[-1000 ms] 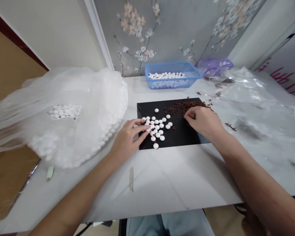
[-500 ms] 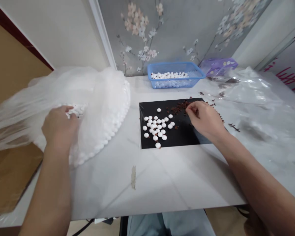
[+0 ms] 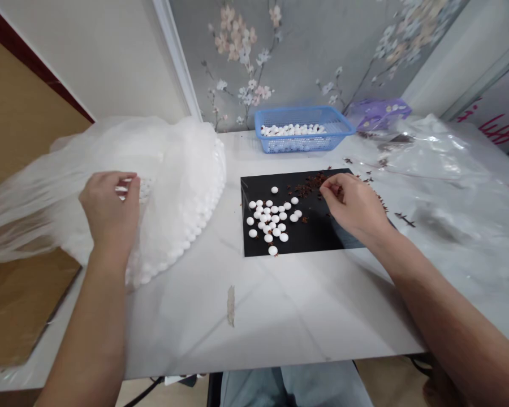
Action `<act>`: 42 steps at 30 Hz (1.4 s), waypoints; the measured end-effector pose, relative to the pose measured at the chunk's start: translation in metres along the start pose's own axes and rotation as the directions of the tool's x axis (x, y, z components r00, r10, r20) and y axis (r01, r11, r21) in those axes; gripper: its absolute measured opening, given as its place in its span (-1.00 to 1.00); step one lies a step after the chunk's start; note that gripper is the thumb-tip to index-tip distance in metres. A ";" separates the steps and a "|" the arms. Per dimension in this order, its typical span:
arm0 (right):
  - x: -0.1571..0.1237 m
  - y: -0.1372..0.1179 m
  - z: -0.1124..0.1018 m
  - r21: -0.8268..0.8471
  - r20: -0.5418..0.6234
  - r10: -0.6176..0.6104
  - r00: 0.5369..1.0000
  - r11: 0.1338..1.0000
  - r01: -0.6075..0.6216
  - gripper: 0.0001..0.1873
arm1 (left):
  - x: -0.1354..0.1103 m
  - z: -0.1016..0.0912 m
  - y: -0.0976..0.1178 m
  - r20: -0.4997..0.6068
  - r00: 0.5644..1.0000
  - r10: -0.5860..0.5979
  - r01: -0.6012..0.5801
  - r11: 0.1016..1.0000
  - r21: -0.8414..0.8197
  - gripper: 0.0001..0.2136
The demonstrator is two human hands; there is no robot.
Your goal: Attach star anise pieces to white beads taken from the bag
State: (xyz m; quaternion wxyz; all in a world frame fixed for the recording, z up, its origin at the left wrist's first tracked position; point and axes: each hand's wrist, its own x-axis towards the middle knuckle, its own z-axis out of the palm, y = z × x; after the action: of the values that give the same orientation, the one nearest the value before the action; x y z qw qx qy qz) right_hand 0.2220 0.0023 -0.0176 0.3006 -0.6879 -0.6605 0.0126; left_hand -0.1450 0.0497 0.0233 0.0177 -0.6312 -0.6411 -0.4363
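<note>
My left hand [image 3: 112,209] is over the opening of a white plastic bag [image 3: 186,181] full of small white pieces. Its thumb and forefinger meet in a pinch; whatever is between them is too small to make out. On the right, my right hand [image 3: 352,203] hovers at a black mat [image 3: 318,237], thumb and fingertips pressed together beside a pile of small reddish-brown pieces [image 3: 309,185]. Its fingers hide what they hold, if anything. Several round white pieces [image 3: 275,219] lie grouped on the mat's left half, a few with brown bits showing at their edges.
A blue plastic basket [image 3: 305,144] holding white pieces stands against the wall. Clear plastic bags [image 3: 441,152] and a purple packet [image 3: 382,115] fill the right side. Loose brown bits lie near the mat. Cardboard [image 3: 25,311] lies at the left.
My left hand has lifted slightly out of the bag's white pieces, and its thumb and forefinger have come together. My right hand stays nearly in place, pinched.
</note>
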 end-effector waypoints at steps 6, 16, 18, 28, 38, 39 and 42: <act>-0.001 -0.004 0.001 0.025 -0.034 -0.042 0.999 0.999 0.043 -0.90 | -0.024 0.018 0.059 -0.036 0.976 -0.213 0.139 0.748 -0.649 -0.57; -0.003 -0.010 0.000 0.060 -0.065 -0.045 0.997 0.997 0.049 -0.91 | -0.081 0.017 0.111 0.319 0.946 0.065 0.214 0.615 -0.759 -0.84; -0.005 -0.015 -0.001 0.086 -0.095 -0.070 0.993 0.993 0.079 -0.90 | -0.092 0.021 0.115 0.526 0.847 0.082 0.387 0.582 -0.715 -0.84; -0.035 -0.048 0.005 0.380 -0.139 -0.335 0.932 0.851 0.363 -0.93 | -0.108 0.047 0.108 0.905 0.422 0.049 0.865 0.277 -0.419 -0.83; -0.046 -0.059 0.010 0.486 -0.139 -0.422 0.896 0.759 0.433 -0.90 | -0.104 0.047 0.110 0.947 0.314 0.067 0.925 0.205 -0.321 -0.86; -0.046 -0.059 0.010 0.480 -0.146 -0.427 0.892 0.758 0.442 -0.89 | -0.104 0.047 0.110 0.948 0.309 0.071 0.926 0.205 -0.317 -0.86; -0.047 -0.059 0.010 0.475 -0.148 -0.431 0.890 0.758 0.447 -0.88 | -0.105 0.048 0.108 0.947 0.307 0.095 0.926 0.201 -0.321 -0.88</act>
State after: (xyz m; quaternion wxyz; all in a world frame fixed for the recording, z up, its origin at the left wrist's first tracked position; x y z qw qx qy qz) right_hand 0.1591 -0.0398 -0.0180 0.4715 -0.4132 -0.7725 0.1009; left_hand -0.0092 -0.0246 -0.0083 -0.7814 -0.3841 -0.3817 -0.3100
